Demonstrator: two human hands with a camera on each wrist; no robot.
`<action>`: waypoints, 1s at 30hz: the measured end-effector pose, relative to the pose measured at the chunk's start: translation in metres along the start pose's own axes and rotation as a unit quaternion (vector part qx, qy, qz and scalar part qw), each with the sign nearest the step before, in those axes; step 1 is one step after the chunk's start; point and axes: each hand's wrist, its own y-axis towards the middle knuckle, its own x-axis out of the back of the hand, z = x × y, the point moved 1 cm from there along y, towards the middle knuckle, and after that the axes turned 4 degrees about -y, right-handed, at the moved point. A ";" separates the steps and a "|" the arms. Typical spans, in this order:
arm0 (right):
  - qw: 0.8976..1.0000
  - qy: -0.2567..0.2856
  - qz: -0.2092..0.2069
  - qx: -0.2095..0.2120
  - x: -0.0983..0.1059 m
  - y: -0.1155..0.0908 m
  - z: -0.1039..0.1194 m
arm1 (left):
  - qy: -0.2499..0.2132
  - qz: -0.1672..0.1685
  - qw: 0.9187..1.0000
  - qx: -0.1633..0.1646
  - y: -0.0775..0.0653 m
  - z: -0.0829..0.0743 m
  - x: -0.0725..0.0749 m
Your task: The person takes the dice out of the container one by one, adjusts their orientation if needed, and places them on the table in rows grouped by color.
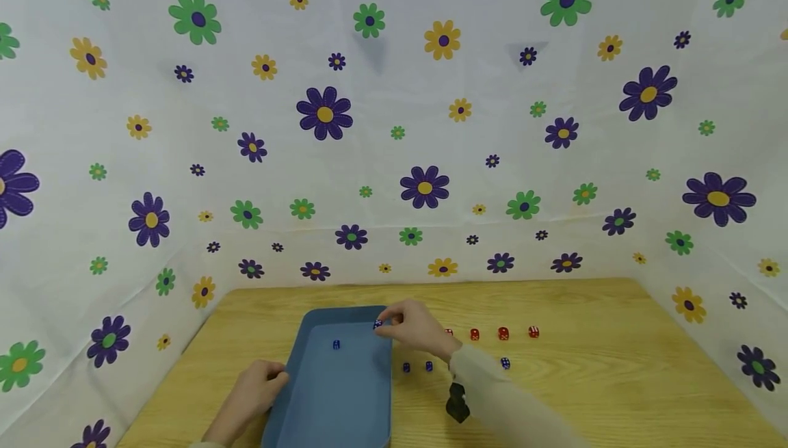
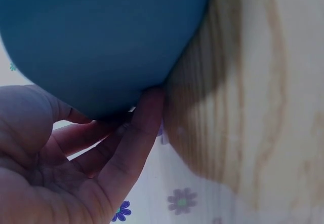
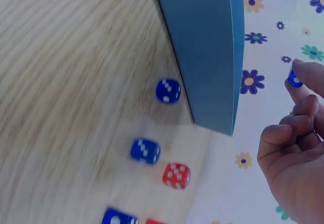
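Between thumb and index finger, my right hand [image 1: 414, 328] pinches a blue die [image 1: 378, 324] over the far right corner of a blue tray [image 1: 345, 393]. The right wrist view shows this pinched die [image 3: 294, 78] raised above the tray's wall, the other fingers curled in. Another blue die [image 1: 336, 345] lies inside the tray, towards its far end. My left hand [image 1: 255, 390] holds the tray's left side. Up close in the left wrist view, the thumb and fingers [image 2: 134, 148] go round the tray's edge.
Right of the tray, a row of red dice [image 1: 503, 333] sits on the wooden table [image 1: 591, 379]. Nearer to me are several blue dice [image 1: 429, 366], partly covered by my right arm. A flower-printed cloth [image 1: 394, 161] encloses the table's back and sides.
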 end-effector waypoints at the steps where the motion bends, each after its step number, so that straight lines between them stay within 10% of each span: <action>1: 1.000 -0.003 0.002 0.001 0.003 -0.002 -0.001 | -0.001 0.001 1.000 0.001 0.000 0.000 0.000; 30: 0.997 -0.045 -0.024 -0.049 0.067 -0.057 -0.056 | -0.015 0.024 0.999 0.015 0.001 0.003 0.000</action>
